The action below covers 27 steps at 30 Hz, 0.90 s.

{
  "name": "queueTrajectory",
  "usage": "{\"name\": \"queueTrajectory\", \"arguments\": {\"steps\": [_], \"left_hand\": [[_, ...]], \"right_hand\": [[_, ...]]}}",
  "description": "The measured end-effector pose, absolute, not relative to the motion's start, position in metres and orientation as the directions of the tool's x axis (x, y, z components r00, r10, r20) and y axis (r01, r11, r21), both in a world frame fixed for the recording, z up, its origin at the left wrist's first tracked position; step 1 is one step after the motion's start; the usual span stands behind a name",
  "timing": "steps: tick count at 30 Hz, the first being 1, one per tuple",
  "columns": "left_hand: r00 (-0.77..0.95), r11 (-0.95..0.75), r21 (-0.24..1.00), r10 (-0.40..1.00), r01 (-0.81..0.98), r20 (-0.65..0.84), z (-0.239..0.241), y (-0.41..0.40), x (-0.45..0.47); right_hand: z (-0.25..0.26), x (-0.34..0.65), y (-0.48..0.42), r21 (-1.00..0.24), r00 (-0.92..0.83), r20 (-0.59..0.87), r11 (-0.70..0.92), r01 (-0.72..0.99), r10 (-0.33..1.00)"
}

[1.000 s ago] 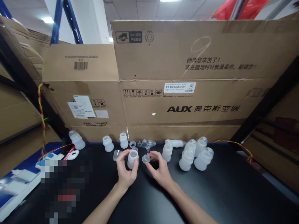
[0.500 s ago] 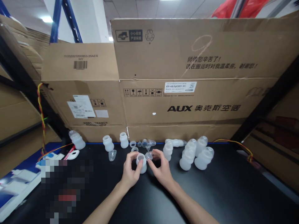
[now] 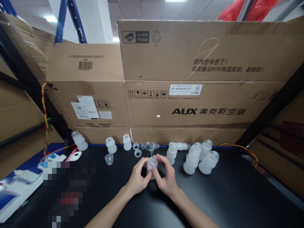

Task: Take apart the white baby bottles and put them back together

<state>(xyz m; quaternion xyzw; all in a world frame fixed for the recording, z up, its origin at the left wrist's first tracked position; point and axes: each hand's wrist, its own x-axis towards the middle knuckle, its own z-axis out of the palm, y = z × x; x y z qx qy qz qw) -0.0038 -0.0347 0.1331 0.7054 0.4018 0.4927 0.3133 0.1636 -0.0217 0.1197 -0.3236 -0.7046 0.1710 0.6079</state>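
Black tabletop (image 3: pixel 237 196) lies open nearside and right, cardboard (image 3: pixel 190 120) walling its far edge; left hand (image 3: pixel 138 179) and right hand (image 3: pixel 167 181) both clasp a translucent bottle (image 3: pixel 151 167), cap (image 3: pixel 153 160) now on, previously separate.

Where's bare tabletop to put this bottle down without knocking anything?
The left hand and right hand grip the small translucent bottle. Widest bare black tabletop lies right of them, in front of the cluster of translucent white bottles. A smaller patch sits between the clear plastic cup and the left hand. Crowded: the back edge along the brown cardboard boxes, with loose rings.
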Motion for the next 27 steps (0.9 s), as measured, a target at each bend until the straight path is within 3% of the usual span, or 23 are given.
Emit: {"name": "queueTrajectory", "arguments": {"steps": [7, 11, 17, 27], "left_hand": [[0.211, -0.501, 0.818, 0.865, 0.282, 0.456, 0.132, -0.033, -0.007], [0.23, -0.511, 0.806, 0.859, 0.301, 0.459, 0.133, -0.032, -0.008], [0.226, -0.514, 0.792, 0.858, 0.331, 0.462, 0.135, -0.034, -0.008], [0.03, -0.439, 0.795, 0.881, 0.419, 0.471, 0.124, -0.02, -0.019]], "right_hand": [[0.137, 0.173, -0.018, -0.513, -0.241, 0.775, 0.805, 0.299, 0.584], [0.147, 0.181, -0.013, -0.559, -0.339, 0.692, 0.77, 0.307, 0.637], [0.141, 0.179, -0.013, -0.673, -0.276, 0.583, 0.644, 0.364, 0.764], [0.141, 0.182, -0.012, -0.727, -0.183, 0.614, 0.64, 0.249, 0.768]]}}
